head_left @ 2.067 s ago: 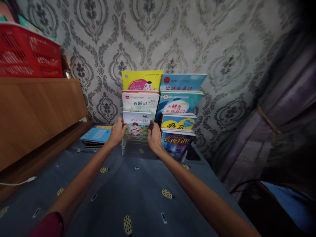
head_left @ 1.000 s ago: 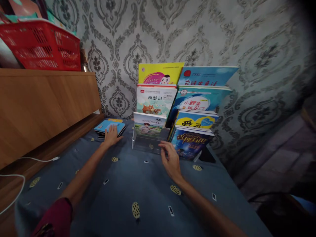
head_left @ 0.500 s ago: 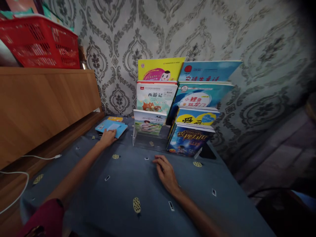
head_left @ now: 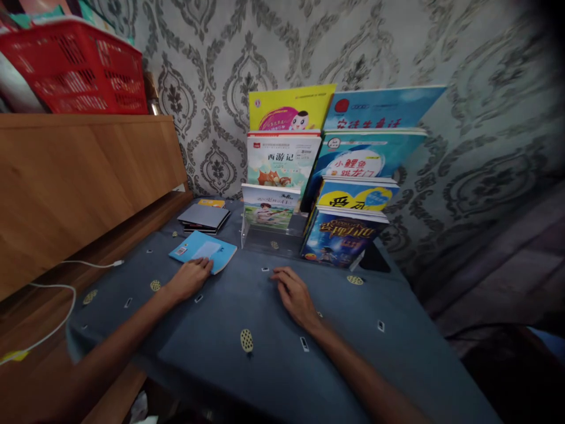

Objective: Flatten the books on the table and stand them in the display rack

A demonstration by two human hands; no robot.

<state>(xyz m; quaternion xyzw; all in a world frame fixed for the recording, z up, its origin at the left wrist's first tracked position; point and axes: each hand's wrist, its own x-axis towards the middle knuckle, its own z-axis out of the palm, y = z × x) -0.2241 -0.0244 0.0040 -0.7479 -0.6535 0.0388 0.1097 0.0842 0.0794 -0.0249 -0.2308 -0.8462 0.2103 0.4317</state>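
My left hand (head_left: 189, 279) grips the near edge of a thin blue book (head_left: 202, 251) that lies flat on the dark blue cloth (head_left: 265, 341). My right hand (head_left: 295, 296) rests on the cloth with its fingers spread, holding nothing, a little in front of a clear tiered book stand (head_left: 269, 240). The stand holds several upright children's books, among them a small illustrated one (head_left: 270, 207) in the lowest left tier and a dark blue one (head_left: 342, 238) at the front right.
A short stack of dark books (head_left: 203, 217) lies behind the blue book. A wooden headboard (head_left: 79, 176) with a red basket (head_left: 75, 68) on top lines the left. A white cable (head_left: 57, 288) trails along the ledge. Patterned wallpaper (head_left: 212, 70) is behind.
My left hand has pulled the blue book off the stack and slid it toward me. My right hand left the stand and settled flat on the cloth.
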